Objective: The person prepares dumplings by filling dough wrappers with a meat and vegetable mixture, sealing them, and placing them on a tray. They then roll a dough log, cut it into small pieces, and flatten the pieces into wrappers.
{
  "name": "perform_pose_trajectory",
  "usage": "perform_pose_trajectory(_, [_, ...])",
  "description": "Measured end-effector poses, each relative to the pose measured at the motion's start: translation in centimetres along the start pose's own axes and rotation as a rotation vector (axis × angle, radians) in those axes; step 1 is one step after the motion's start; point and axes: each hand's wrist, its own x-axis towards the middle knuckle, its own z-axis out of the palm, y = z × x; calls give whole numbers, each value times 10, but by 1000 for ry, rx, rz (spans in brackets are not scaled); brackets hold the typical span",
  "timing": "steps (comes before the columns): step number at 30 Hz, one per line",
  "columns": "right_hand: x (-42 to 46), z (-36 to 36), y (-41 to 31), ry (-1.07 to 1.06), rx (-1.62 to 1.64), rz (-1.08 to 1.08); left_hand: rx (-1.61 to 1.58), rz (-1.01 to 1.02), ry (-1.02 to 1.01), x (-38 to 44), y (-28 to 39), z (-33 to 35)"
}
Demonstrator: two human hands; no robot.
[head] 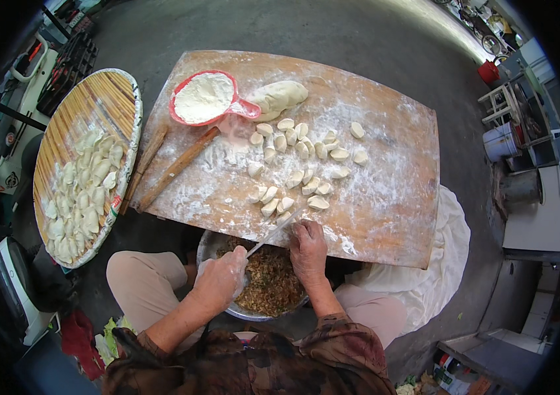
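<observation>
My left hand, dusted with flour, grips a knife whose thin blade slants up to the right over the board's near edge. My right hand rests at that edge by the blade's tip, fingers curled; whether they hold anything is hidden. Just beyond the blade, cut dough pieces lie scattered on a floured wooden board. Farther back sits a thick roll of dough. Below my hands, partly under the board, a metal basin holds a brown-and-green minced filling.
A red scoop of flour stands at the board's far left. Two wooden rolling pins, one thick and one darker, lie near the left edge. Left of them is a round tray with several dumplings. White cloth hangs at right.
</observation>
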Motion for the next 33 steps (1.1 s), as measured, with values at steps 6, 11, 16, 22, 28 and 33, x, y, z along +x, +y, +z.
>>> perform_pose_trajectory(6, [0, -4, -3, 25, 110, 69, 38, -21, -70, -1, 0, -7])
perform_pose_trajectory(11, [-1, -8, 1, -16, 95, 108, 40, -38, -104, -2, -1, -7])
perform_pose_trajectory(16, [-2, -6, 6, 4, 83, 62, 66, -57, -177, 0, 1, -9])
perform_pose_trajectory(22, [1, -2, 13, 3, 83, 76, 22, -23, -106, 20, -12, 19])
perform_pose_trajectory(28, [11, -5, 13, 0, 79, 185, -67, -23, 45, 5, -10, 24])
perform_pose_trajectory(33, [10, -4, 15, 15, 117, 244, -54, 7, 28, -4, 0, 23])
